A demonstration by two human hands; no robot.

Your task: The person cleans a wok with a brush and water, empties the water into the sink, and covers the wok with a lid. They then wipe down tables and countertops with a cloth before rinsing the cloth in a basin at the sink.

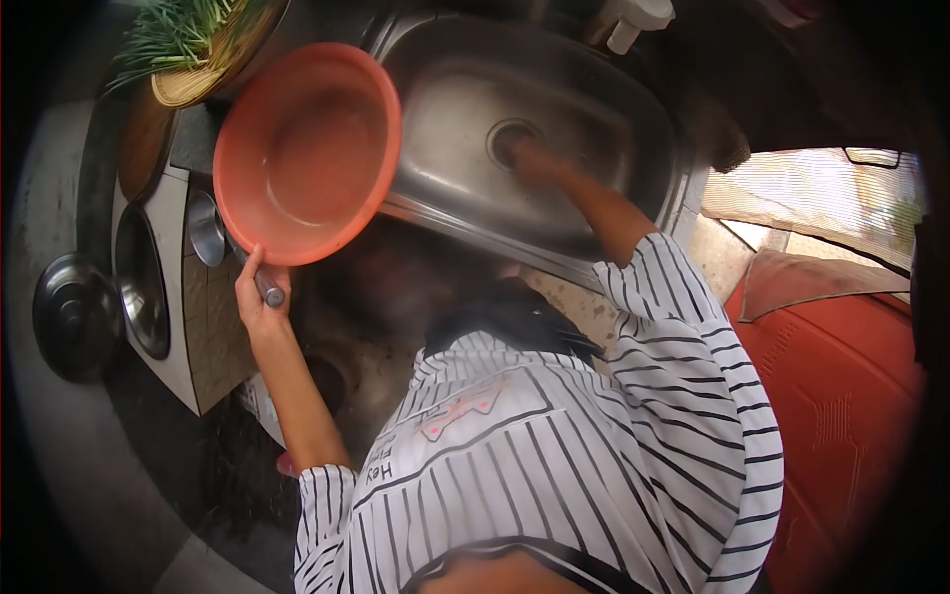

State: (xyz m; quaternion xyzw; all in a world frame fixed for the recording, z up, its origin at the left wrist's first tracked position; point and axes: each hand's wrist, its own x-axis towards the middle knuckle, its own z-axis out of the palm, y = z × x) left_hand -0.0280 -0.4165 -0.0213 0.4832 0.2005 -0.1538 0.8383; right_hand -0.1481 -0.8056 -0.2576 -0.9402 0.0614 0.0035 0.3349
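An orange-pink plastic basin [327, 148], tilted so its inside shows, is held at its lower rim by my left hand [259, 292]. The fingers and thumb of that hand are wrapped on the rim, close to a grey handle end [269, 289]. My right hand [529, 158] reaches down into the metal sink [445, 109], at the drain [513, 141]. It is blurred and dark there, so its fingers and anything in them cannot be made out. The basin looks bare inside and overlaps the sink's left edge.
Green onions [188, 40] lie in a woven basket [188, 87] at the upper left. Metal lids [77, 317] and a small metal pot [206, 230] are at the left. A white faucet [633, 18] stands behind the sink. A red surface [831, 396] is at the right.
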